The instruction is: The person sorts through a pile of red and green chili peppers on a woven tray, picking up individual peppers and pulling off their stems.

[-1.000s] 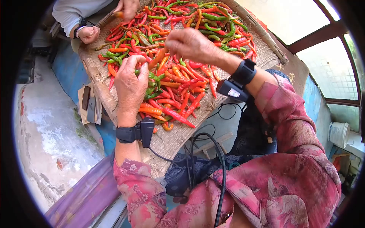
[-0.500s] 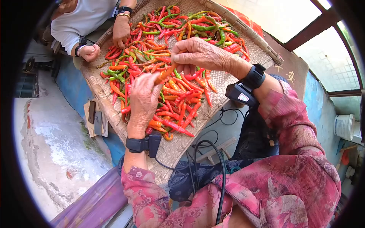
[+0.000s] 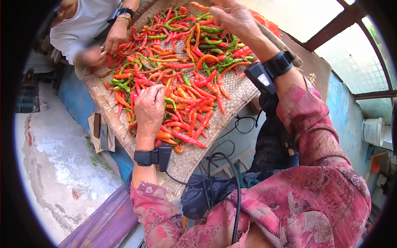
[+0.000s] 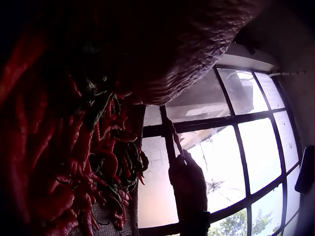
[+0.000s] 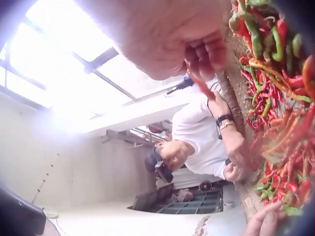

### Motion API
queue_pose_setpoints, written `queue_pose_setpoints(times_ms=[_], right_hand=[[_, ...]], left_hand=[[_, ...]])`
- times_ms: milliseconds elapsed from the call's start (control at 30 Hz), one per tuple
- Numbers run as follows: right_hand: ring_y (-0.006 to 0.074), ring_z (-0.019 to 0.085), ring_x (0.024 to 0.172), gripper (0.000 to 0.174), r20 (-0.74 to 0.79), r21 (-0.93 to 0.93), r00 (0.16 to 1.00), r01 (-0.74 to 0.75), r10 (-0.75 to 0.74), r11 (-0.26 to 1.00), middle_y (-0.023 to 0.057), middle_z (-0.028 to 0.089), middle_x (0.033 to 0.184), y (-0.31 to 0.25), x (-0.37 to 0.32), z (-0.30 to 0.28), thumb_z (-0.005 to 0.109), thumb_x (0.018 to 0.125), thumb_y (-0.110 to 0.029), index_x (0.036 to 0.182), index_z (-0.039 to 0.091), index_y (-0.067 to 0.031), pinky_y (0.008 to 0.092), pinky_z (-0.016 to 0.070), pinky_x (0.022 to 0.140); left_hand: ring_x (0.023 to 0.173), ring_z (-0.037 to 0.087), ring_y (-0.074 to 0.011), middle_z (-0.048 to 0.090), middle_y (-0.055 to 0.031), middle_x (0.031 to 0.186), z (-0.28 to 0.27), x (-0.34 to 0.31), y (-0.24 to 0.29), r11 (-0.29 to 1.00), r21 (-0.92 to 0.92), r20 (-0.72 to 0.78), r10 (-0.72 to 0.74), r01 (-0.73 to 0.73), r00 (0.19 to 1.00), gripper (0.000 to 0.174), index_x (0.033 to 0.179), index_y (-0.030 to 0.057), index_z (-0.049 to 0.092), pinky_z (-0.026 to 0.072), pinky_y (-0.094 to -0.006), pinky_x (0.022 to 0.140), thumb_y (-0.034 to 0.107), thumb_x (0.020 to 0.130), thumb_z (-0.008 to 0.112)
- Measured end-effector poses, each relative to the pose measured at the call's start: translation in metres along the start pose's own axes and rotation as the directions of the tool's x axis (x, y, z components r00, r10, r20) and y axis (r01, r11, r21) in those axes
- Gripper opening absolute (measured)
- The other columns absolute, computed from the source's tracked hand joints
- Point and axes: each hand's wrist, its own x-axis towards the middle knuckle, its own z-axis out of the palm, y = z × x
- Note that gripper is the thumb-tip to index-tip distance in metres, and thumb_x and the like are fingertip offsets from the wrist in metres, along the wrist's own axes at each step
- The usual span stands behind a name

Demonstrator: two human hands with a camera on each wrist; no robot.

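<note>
My right hand (image 3: 240, 22) is raised over the far edge of the mat and pinches an orange chili pepper (image 3: 201, 6). The right wrist view shows that same pepper hanging from the curled fingers (image 5: 205, 55). Lower and to the left, my left hand (image 3: 149, 111) is over the near side of the chili pile (image 3: 192, 108), its fingers bent down among the peppers. What lies under those fingertips is hidden, and the left wrist view is too dark there. Red, orange and green chilies spread around both hands.
A woven mat (image 3: 235, 103) bears the chilies. Across it sits another person in a white shirt (image 3: 89, 20), whose hand (image 3: 115, 35) is at the pile's far left edge. A black cable (image 3: 237, 186) loops by my lap. Windows (image 3: 353, 62) stand at the right.
Both hands were together at an orange chili; my right hand has since moved up and away with it. My left hand has shifted slightly down and stays at the pile.
</note>
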Motion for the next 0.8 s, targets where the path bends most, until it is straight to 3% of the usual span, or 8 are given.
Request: queue_pose_setpoints(times_ms=[67, 100, 167, 200, 233, 533, 600, 800], right_hand=[[0.0144, 0.064, 0.065, 0.02, 0.035, -0.402, 0.931, 0.347, -0.364, 0.848, 0.0065, 0.064, 0.077, 0.029, 0.001, 0.013, 0.058, 0.089, -0.024, 0.1, 0.06, -0.0069, 0.028, 0.0512, 0.057], [0.0241, 0.064, 0.071, 0.02, 0.203, -0.427, 0.83, 0.552, -0.519, 0.716, 0.0096, 0.064, 0.079, 0.042, -0.003, 0.026, 0.062, 0.082, -0.018, 0.1, 0.061, -0.008, 0.0343, 0.051, 0.063], [0.0305, 0.062, 0.082, 0.023, 0.638, -0.481, 0.76, 0.519, -0.124, 0.706, 0.0127, 0.065, 0.092, 0.036, -0.034, 0.046, 0.061, 0.078, -0.013, 0.101, 0.062, -0.0082, 0.0387, 0.051, 0.072], [0.0297, 0.062, 0.085, 0.026, 0.743, -0.422, 0.631, 0.7, -0.223, 0.576, 0.0124, 0.063, 0.094, 0.053, -0.045, 0.057, 0.06, 0.079, -0.011, 0.105, 0.06, -0.0095, 0.039, 0.0524, 0.071], [0.0302, 0.063, 0.087, 0.028, 0.783, -0.542, 0.622, 0.688, -0.008, 0.481, 0.013, 0.059, 0.097, 0.045, -0.055, 0.066, 0.06, 0.078, -0.01, 0.106, 0.057, -0.0081, 0.0391, 0.0533, 0.071], [0.0296, 0.062, 0.073, 0.02, 0.764, -0.514, 0.625, 0.74, -0.161, 0.435, 0.0129, 0.058, 0.081, 0.069, -0.049, 0.075, 0.061, 0.079, -0.018, 0.087, 0.05, -0.0035, 0.0404, 0.0501, 0.06], [0.0308, 0.061, 0.057, 0.016, 0.701, -0.541, 0.685, 0.691, -0.196, 0.48, 0.0105, 0.057, 0.059, 0.05, -0.047, 0.068, 0.059, 0.083, -0.018, 0.087, 0.049, -0.0068, 0.0429, 0.047, 0.048], [0.0322, 0.063, 0.073, 0.02, 0.276, -0.737, 0.924, 0.381, -0.266, 0.558, 0.014, 0.061, 0.072, 0.016, -0.015, 0.02, 0.064, 0.077, -0.016, 0.093, 0.056, -0.0074, 0.0446, 0.05, 0.059]], left_hand=[[0.08, 0.059, -0.0294, 0.062, -0.012, 0.083, 0.002, 0.001, 0.003, 1.0, -0.003, -0.001, 0.009, -0.009, 1.0, 0.009, 0.09, 0.0043, 0.062, 0.0465, -0.0382, 0.071, 0.011, 0.086, 0.059], [0.081, 0.058, -0.0296, 0.062, -0.0118, 0.083, 0.002, 0.001, 0.004, 0.999, 0.027, 0.019, 0.029, -0.029, 0.999, 0.009, 0.09, 0.0043, 0.061, 0.0463, -0.0385, 0.071, 0.011, 0.085, 0.059], [0.082, 0.058, -0.0301, 0.061, -0.0116, 0.083, 0.0, 0.001, 0.005, 0.998, 0.032, 0.044, 0.045, -0.046, 0.998, 0.009, 0.089, 0.0041, 0.061, 0.0461, -0.0392, 0.071, 0.011, 0.084, 0.06], [0.082, 0.058, -0.0301, 0.061, -0.0116, 0.083, -0.001, 0.002, 0.004, 0.998, 0.032, 0.045, 0.044, -0.046, 0.998, 0.009, 0.089, 0.0041, 0.061, 0.0461, -0.0392, 0.071, 0.011, 0.084, 0.06], [0.082, 0.058, -0.0301, 0.061, -0.0116, 0.083, 0.0, 0.002, 0.003, 0.998, 0.035, 0.052, 0.054, -0.056, 0.997, 0.009, 0.089, 0.004, 0.061, 0.0461, -0.0393, 0.071, 0.011, 0.084, 0.06], [0.081, 0.058, -0.0299, 0.061, -0.0113, 0.083, -0.004, -0.001, 0.003, 0.994, 0.055, 0.07, 0.092, -0.096, 0.993, 0.01, 0.09, 0.0051, 0.061, 0.0462, -0.0397, 0.072, 0.01, 0.081, 0.062], [0.081, 0.058, -0.0303, 0.061, -0.0115, 0.083, -0.004, -0.001, 0.004, 0.996, 0.038, 0.07, 0.082, -0.085, 0.994, 0.01, 0.09, 0.0054, 0.061, 0.0459, -0.0399, 0.072, 0.009, 0.081, 0.062], [0.082, 0.057, -0.031, 0.06, -0.0118, 0.083, -0.001, -0.001, 0.004, 0.991, 0.07, 0.096, 0.105, -0.112, 0.99, 0.01, 0.091, 0.0054, 0.061, 0.0454, -0.04, 0.073, 0.008, 0.081, 0.06]])
